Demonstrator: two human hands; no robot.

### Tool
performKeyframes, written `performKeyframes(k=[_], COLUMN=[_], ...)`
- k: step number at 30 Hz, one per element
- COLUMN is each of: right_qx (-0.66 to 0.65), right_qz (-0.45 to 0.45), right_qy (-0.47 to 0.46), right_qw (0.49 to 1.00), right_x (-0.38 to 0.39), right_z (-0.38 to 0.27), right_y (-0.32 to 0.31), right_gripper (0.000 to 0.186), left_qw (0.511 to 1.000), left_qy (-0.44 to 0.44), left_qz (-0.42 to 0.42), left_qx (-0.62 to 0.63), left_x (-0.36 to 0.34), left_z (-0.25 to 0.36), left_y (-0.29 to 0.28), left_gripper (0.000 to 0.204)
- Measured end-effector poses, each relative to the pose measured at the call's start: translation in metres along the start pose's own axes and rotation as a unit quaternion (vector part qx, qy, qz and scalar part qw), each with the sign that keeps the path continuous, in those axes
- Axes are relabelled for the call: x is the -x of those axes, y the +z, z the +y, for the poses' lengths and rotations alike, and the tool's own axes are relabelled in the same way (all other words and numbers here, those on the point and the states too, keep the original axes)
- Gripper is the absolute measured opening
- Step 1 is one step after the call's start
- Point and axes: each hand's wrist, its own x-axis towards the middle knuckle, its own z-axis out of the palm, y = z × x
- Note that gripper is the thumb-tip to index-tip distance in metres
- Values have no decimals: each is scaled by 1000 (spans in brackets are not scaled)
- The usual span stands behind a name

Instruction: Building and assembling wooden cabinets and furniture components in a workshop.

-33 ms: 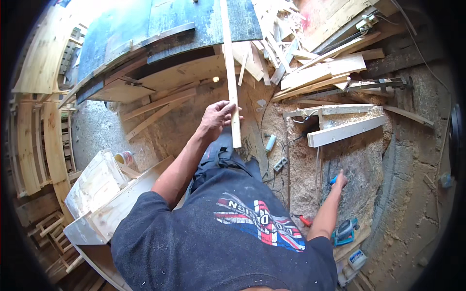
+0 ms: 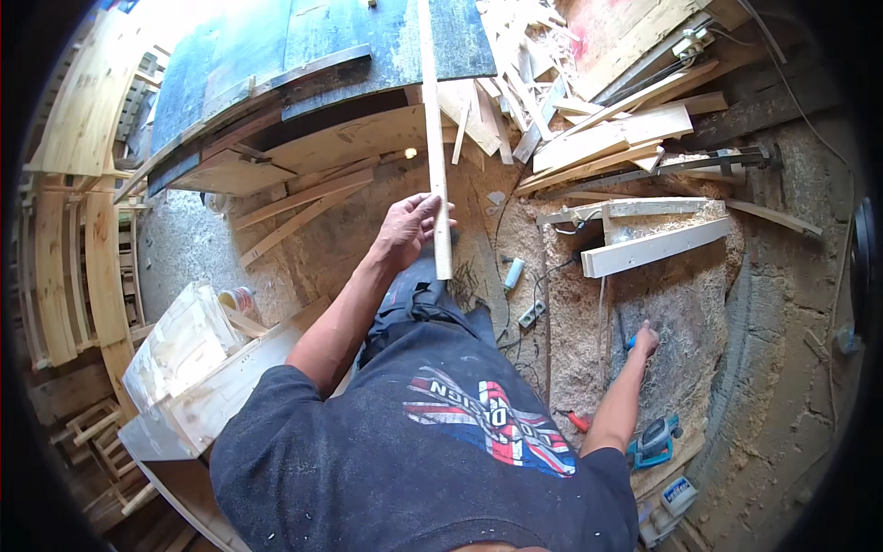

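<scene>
My left hand (image 2: 405, 230) pinches a long, narrow wooden strip (image 2: 435, 138) near its close end, thumb on top and fingers beneath. The strip's far part reaches over the dark blue-painted bench top (image 2: 340, 41). Out to the right, my right hand (image 2: 647, 340) is closed on a blue-handled tool (image 2: 631, 342) at the dusty work surface (image 2: 676, 368). A thin dark shaft seems to stick out ahead of the handle, but the tool's kind is unclear. Near that forearm lie a red-handled object (image 2: 579, 420) and a teal power tool (image 2: 655, 443).
A pale board (image 2: 655, 248) stands on edge beyond my right hand, amid sawdust. Offcuts (image 2: 616, 143) are heaped at the far right. A power strip (image 2: 532, 314) and a pale green bottle (image 2: 513, 273) lie between my hands. At left stands a white wooden box (image 2: 189, 368).
The strip's close end has shifted slightly left in my left hand. My right hand has turned a little, and the tool's dark shaft shows more.
</scene>
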Motion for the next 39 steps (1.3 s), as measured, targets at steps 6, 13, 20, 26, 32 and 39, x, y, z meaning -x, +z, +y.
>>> performKeyframes(k=[6,13,20,26,32,39], right_qx=[94,92,135,-68,-152,-141], right_qz=[96,70,154,155,-98,-212], right_qy=[-248,-293,-299,-562,-777,-945], right_qw=[959,949,932,810,603,206], right_x=[18,28,72,147,293,461], right_z=[9,7,-35,-153,-255,-273], right_y=[21,11,-19,-8,45,71], right_gripper=[51,57,64,57,56,83], left_qw=[988,997,990,972,939,870], left_qy=[36,60,129,141,165,94], left_qz=[-36,-2,36,97,194,376], left_qx=[149,45,-53,-161,-232,-303], left_x=[56,76,74,94,193,401], left_z=[-23,-24,-26,-18,-77,-240], left_y=[-4,-2,-22,-48,-61,-74], left_gripper=[44,48,39,34,33,32])
